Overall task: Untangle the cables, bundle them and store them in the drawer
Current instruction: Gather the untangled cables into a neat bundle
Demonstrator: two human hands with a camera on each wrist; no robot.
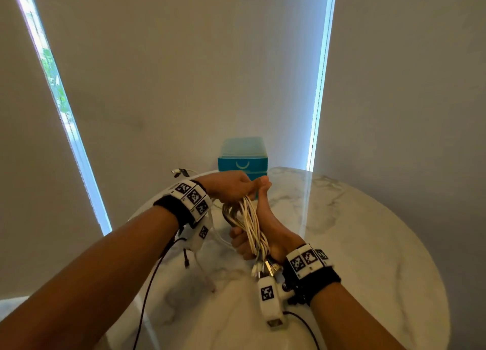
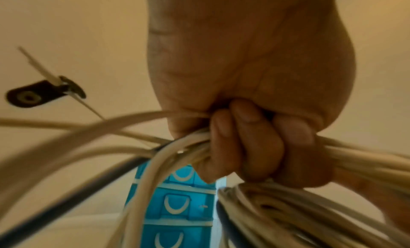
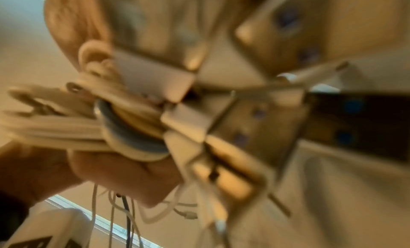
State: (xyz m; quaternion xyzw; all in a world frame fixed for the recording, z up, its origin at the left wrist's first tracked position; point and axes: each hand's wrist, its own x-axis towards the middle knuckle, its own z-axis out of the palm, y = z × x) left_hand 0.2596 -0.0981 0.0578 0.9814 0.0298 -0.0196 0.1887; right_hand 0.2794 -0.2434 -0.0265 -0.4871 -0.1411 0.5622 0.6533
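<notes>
**Coiling the cables into one bundle**

Both hands were clamped on the bundle of white and grey cables, held above the round white marble tabletop. The left hand gripped its top loops and the right hand its lower end, near the plugs. To do it well, I would keep the loops even and the plugs together. The blue plastic drawer unit stood closed behind. No writing was readable.

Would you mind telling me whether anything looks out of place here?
Yes: while both hands grip the cable bundle, one white cable end with a black strap lies apart at the marble table's far-left edge, outside the bundle.
</notes>
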